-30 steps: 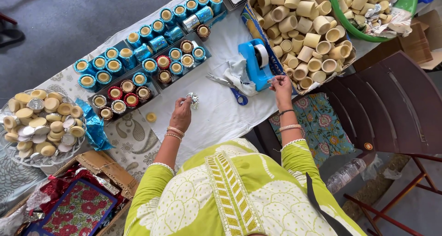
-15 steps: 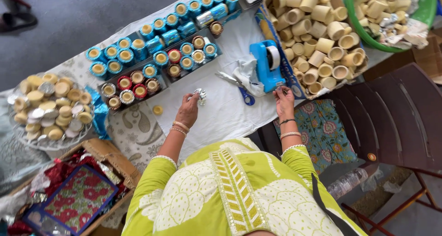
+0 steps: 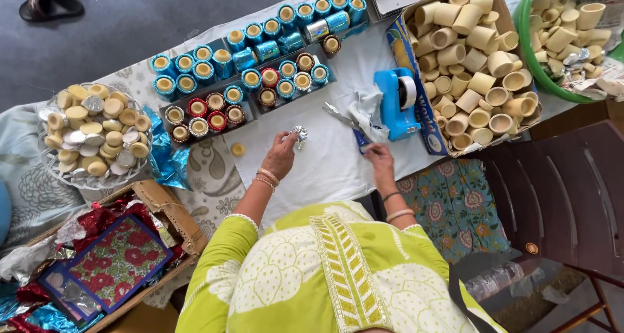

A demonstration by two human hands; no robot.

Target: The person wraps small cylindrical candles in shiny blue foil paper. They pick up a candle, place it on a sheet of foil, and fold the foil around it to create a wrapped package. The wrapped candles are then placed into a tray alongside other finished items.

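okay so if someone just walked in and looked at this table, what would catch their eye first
Probably the rows of shiny blue foil-wrapped cups across the top of the white cloth, with a cardboard box of plain tan cups at the right. In the middle, the left hand holds a small silver foil-wrapped piece, and the right hand rests near the scissors.

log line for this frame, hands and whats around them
left hand: holds silver foil-wrapped cup | right hand: at blue-handled scissors | near: blue tape dispenser, box of plain cups
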